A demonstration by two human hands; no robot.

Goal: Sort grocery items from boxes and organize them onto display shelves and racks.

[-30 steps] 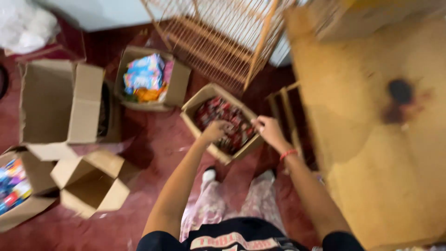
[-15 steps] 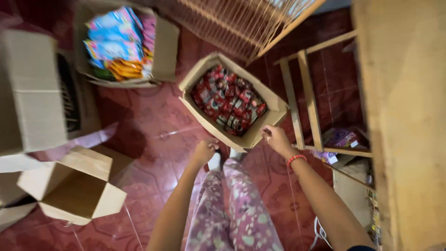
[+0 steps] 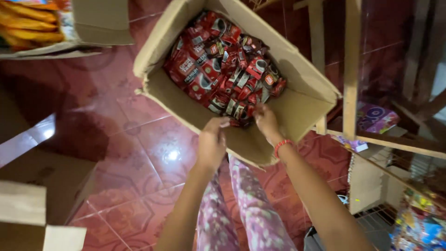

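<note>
Cardboard box (image 3: 297, 104) sits open on red tiled floor (image 3: 139, 139), flaps up, tilted toward the wearer; plain brown walls, near rim bent and a bit creased; inside lies a loose heap of small red sachets (image 3: 223, 69), glossy, with dark and white patches, piled against the far-left side of the box, bare cardboard showing on the near-right side; left hand (image 3: 213, 142) rests over the near rim, fingers curled down onto the edge by the closest sachets, whether it pinches 1 I cannot tell; right hand (image 3: 267, 123) reaches inside the box, fingertips down among the nearest sachets, grip hidden by the back of the hand, cannot tell if it holds anything; red bracelet (image 3: 282, 146) on the right wrist; patterned pink trousers (image 3: 251, 209) below the arms; second carton (image 3: 97, 23) at upper left with yellow and orange packets (image 3: 28, 28); wooden rack (image 3: 350, 69) just right of the box; colourful packets (image 3: 376, 118) on its low shelf; more brown cartons (image 3: 42, 195) at lower left.
</note>
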